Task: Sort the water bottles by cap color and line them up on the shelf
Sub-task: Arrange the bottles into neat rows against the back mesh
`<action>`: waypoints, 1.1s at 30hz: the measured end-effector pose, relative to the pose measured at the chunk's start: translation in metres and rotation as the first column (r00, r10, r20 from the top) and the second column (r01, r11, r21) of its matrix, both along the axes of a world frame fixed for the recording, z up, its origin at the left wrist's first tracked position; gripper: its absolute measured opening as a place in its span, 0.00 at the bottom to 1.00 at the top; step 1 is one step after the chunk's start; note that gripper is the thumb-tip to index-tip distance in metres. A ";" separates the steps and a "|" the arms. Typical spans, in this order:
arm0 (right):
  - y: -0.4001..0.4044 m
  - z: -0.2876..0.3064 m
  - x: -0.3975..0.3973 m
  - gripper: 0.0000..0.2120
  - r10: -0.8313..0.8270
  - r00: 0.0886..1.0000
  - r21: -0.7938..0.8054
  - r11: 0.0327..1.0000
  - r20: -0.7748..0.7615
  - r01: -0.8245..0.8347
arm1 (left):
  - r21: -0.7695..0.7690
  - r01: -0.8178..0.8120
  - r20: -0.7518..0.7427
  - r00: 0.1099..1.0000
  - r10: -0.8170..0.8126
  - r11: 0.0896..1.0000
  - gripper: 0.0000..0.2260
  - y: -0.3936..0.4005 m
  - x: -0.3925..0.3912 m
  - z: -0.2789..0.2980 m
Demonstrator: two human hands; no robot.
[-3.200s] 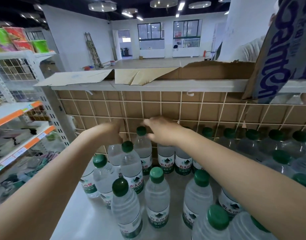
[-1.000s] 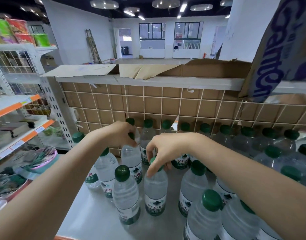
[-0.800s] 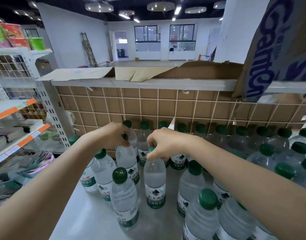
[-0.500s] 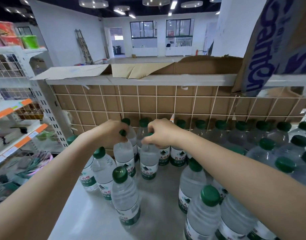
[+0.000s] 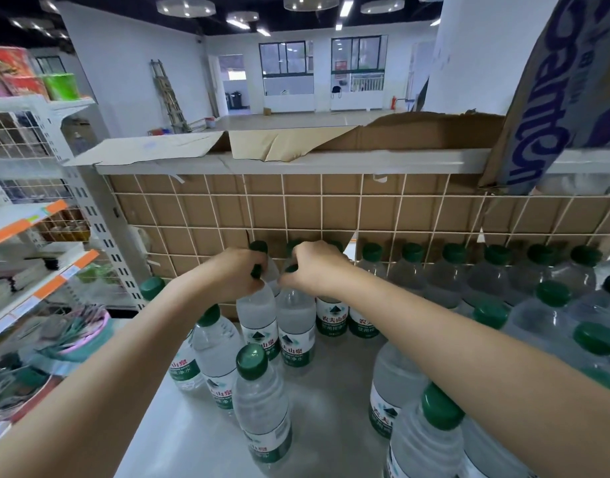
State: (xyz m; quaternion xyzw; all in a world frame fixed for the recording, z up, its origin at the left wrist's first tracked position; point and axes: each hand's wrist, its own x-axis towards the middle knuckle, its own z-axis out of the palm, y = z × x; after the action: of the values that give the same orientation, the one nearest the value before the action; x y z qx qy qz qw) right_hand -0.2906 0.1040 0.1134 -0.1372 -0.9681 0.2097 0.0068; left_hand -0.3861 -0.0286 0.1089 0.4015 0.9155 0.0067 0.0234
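Clear water bottles with green caps stand on a pale shelf. My left hand grips the cap and neck of one bottle near the back left. Right beside it, my right hand grips the cap of a second bottle. The two bottles stand upright and side by side, just in front of the back row. A loose bottle stands nearer me, and several more crowd the right side.
A wire grid backed with cardboard closes the rear of the shelf. An upper shelf carries opened cardboard boxes. A white rack with orange strips stands to the left.
My right hand has carried its bottle from the middle of the shelf back toward the rear, setting it next to the bottle under my left hand. The left hand has stayed on its bottle.
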 end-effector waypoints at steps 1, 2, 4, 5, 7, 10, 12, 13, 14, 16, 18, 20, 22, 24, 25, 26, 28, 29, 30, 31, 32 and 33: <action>0.002 0.000 -0.001 0.23 0.014 1.000 -0.019 1.000 0.011 -0.014 | -0.007 -0.003 0.003 1.000 0.003 1.000 0.08 0.001 0.000 -0.001; 0.004 0.001 0.000 0.24 0.037 0.999 -0.040 0.999 0.028 -0.035 | -0.007 -0.007 0.008 1.000 0.007 1.000 0.09 0.001 0.000 -0.002; 0.006 0.003 0.003 0.28 0.078 0.995 -0.054 0.996 0.055 -0.075 | -0.012 -0.018 0.018 1.000 0.018 1.000 0.11 0.001 0.000 -0.005; 0.006 0.004 0.005 0.29 0.095 0.994 -0.051 0.994 0.062 -0.092 | -0.020 -0.025 0.020 0.999 0.025 0.999 0.12 0.001 0.001 -0.005; 0.007 0.004 0.007 0.28 0.132 0.989 -0.058 0.990 0.068 -0.128 | -0.043 -0.045 0.011 0.999 0.046 0.998 0.13 0.001 0.002 -0.004; 0.010 0.003 0.012 0.26 0.179 0.981 -0.057 0.983 0.075 -0.175 | -0.052 -0.074 -0.014 0.997 0.074 0.996 0.16 0.001 0.006 0.000; 0.016 0.005 0.019 0.28 0.192 0.978 -0.030 0.981 0.079 -0.190 | 0.004 -0.102 -0.014 0.995 0.102 0.995 0.18 0.000 0.012 0.002; 0.019 0.007 0.024 0.29 0.198 0.978 -0.024 0.980 0.073 -0.197 | 0.042 -0.116 -0.023 0.993 0.117 0.992 0.18 0.000 0.017 0.004; 0.023 0.010 0.030 0.29 0.198 0.978 -0.030 0.980 0.062 -0.196 | 0.076 -0.127 -0.042 0.991 0.131 0.989 0.19 0.001 0.021 0.007; 0.031 0.016 0.042 0.28 0.186 0.982 -0.055 0.981 0.033 -0.184 | 0.130 -0.155 -0.094 0.981 0.168 0.979 0.17 0.004 0.032 0.014; 0.041 0.021 0.056 0.25 0.169 0.986 -0.053 0.984 0.001 -0.169 | 0.181 -0.178 -0.159 0.965 0.208 0.967 0.14 0.009 0.044 0.021; 0.051 0.027 0.073 0.22 0.144 0.989 -0.052 0.988 -0.036 -0.146 | 0.232 -0.160 -0.198 0.958 0.208 0.960 0.12 0.014 0.058 0.028; 0.060 0.032 0.092 0.18 0.111 0.992 -0.052 0.992 -0.064 -0.115 | 0.271 -0.114 -0.173 0.971 0.165 0.956 0.09 0.021 0.073 0.032; 0.068 0.035 0.109 0.17 0.082 0.994 -0.028 0.996 -0.071 -0.084 | 0.297 -0.058 -0.113 0.989 0.095 0.953 0.06 0.031 0.090 0.035; 0.072 0.035 0.117 0.16 0.072 0.995 -0.011 0.997 -0.067 -0.073 | 0.306 -0.027 -0.072 0.996 0.052 0.952 0.05 0.036 0.099 0.035; 0.075 0.035 0.125 0.15 0.062 0.997 0.012 0.998 -0.054 -0.061 | 0.311 0.003 -0.024 1.000 0.005 0.950 0.04 0.041 0.109 0.034; 0.080 0.035 0.138 0.15 0.045 0.999 0.092 0.995 -0.008 -0.044 | 0.310 0.045 0.070 0.995 -0.071 0.950 0.04 0.050 0.126 0.031; 0.083 0.035 0.144 0.16 0.038 0.999 0.139 0.989 0.019 -0.040 | 0.307 0.054 0.119 0.988 -0.095 0.950 0.04 0.054 0.134 0.030; 0.085 0.036 0.151 0.15 0.029 0.999 0.181 0.983 0.044 -0.037 | 0.304 0.061 0.165 0.980 -0.115 0.951 0.04 0.058 0.142 0.028; 0.087 0.036 0.157 0.15 0.016 0.998 0.221 0.975 0.061 -0.029 | 0.303 0.064 0.212 0.968 -0.133 0.951 0.07 0.062 0.149 0.026; 0.089 0.035 0.163 0.14 -0.002 0.998 0.260 0.965 0.070 -0.016 | 0.301 0.063 0.262 0.954 -0.147 0.952 0.09 0.065 0.156 0.023; 0.092 0.033 0.169 0.14 -0.025 0.997 0.297 0.955 0.074 0.001 | 0.300 0.061 0.306 0.939 -0.157 0.952 0.11 0.067 0.163 0.019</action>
State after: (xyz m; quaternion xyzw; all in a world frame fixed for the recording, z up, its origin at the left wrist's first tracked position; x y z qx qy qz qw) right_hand -0.1211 0.1955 0.1467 -0.1490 -0.9872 0.0567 -0.0085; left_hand -0.2234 0.0388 0.1281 0.4446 0.8644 0.2039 0.1167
